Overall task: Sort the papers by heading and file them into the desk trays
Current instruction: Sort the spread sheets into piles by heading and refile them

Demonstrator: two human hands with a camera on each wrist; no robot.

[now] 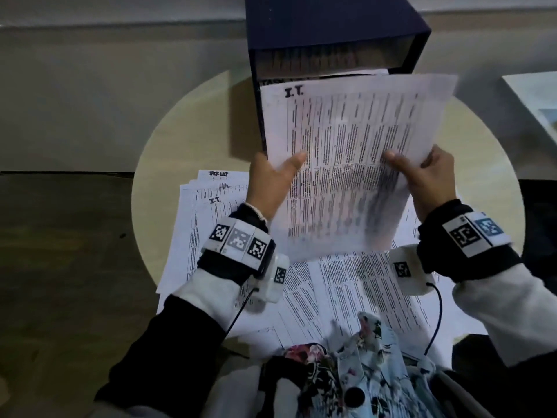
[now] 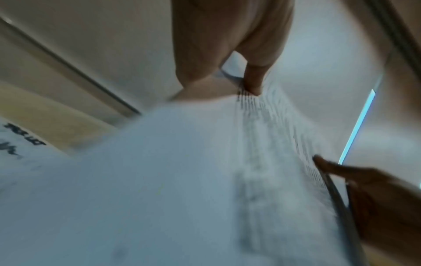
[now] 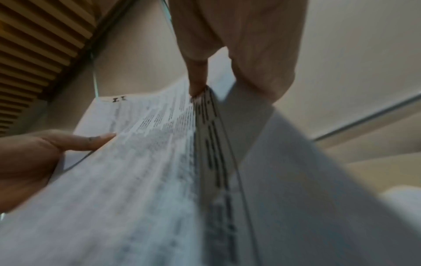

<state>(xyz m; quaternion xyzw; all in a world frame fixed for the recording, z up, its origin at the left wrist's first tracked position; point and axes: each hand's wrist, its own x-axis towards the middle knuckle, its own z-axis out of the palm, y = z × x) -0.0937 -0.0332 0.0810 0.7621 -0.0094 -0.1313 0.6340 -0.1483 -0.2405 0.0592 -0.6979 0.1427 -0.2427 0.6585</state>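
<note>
A sheaf of printed papers (image 1: 346, 164) headed "I.T." is held up, tilted, in front of the dark blue desk tray unit (image 1: 331, 34). My left hand (image 1: 280, 170) pinches its lower left edge, thumb on the front. My right hand (image 1: 416, 167) pinches the lower right edge and holds the sheets fanned apart. In the left wrist view the left thumb (image 2: 252, 79) presses on the sheaf (image 2: 182, 180). The right wrist view shows the right thumb (image 3: 198, 77) between separated sheets (image 3: 148, 162). More papers lie loose on the table, one headed "TASK LIST" (image 1: 218, 176), another "I.T." (image 1: 215, 200).
The round beige table (image 1: 187, 140) carries the tray unit at its far side, with papers sticking out of its front slot (image 1: 325, 78). A white flat object (image 1: 536, 104) lies at the far right. Floral cloth (image 1: 346, 372) covers the near edge.
</note>
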